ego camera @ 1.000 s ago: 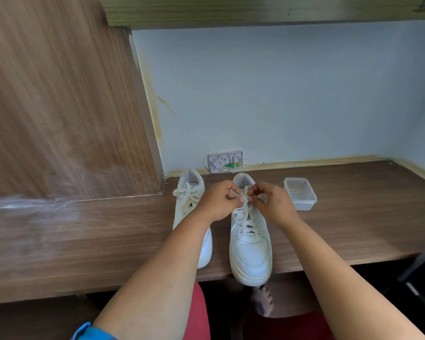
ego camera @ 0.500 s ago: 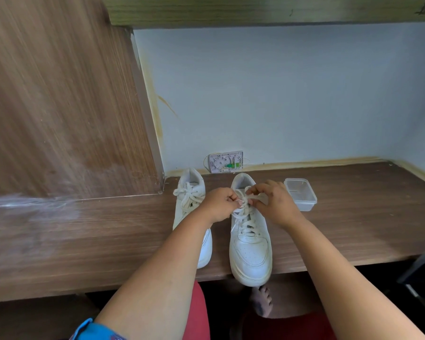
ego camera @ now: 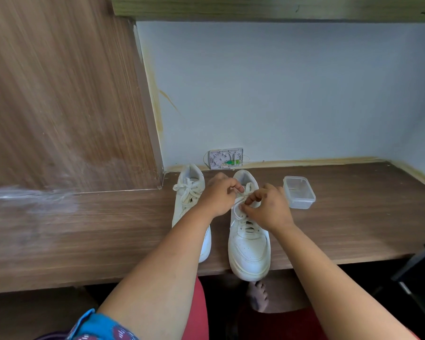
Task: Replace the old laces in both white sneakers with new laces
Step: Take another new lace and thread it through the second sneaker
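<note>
My left hand (ego camera: 219, 195) and right hand (ego camera: 268, 207) both pinch the lace (ego camera: 238, 201) on the right sneaker (ego camera: 249, 244).

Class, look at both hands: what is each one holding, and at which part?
Both hands pinch the lace of the right-hand sneaker near its top eyelets: left hand and right hand.

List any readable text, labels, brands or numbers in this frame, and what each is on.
None readable.
Wall box: markings inside, too small and blurred to read.
Right sneaker and left sneaker: no legible brand or text.
Clear plastic container: no label visible.
Patterned sleeve: print only, no letters.
</note>
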Tool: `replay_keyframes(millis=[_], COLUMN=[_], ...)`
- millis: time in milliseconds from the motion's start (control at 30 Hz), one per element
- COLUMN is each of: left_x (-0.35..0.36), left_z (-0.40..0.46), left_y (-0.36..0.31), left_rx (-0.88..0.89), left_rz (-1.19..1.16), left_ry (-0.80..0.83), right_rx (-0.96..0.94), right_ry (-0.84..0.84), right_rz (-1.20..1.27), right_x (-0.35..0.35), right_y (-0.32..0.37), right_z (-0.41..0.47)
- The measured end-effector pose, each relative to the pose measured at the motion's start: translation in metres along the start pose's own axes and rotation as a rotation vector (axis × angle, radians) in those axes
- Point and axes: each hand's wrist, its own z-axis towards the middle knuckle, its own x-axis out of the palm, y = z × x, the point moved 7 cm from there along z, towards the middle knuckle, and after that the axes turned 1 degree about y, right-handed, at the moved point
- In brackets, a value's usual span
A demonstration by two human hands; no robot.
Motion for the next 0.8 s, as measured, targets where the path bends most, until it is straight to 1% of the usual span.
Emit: replay_keyframes(millis=[133, 300, 467, 633, 800], left_x=[0.005, 0.001, 0.002, 0.009, 0.010], left_z=[0.000, -0.002, -0.004, -0.002, -0.001], left_y=[-0.002, -0.010, -0.011, -0.007, -0.007], left_rx=[0.067, 0.115, 0.110, 0.055, 0.071], left_rz=[0.079, 0.127, 0.162, 0.150, 0.177], left_ry=[-0.001, -0.066, -0.033, 0.009, 0.010], right_rx=[0.069, 0.112, 0.148, 0.138, 0.124], right_ry=[-0.038, -0.138, -0.103, -0.147, -0.152], right_rz=[0.044, 0.053, 0.087, 0.126, 0.118], right_x=[0.001, 0.004, 0.007, 0.005, 0.007], right_y=[-0.003, -0.002, -0.003, -0.004, -0.001], right_z=[-0.003, -0.010, -0.011, -0.011, -0.013])
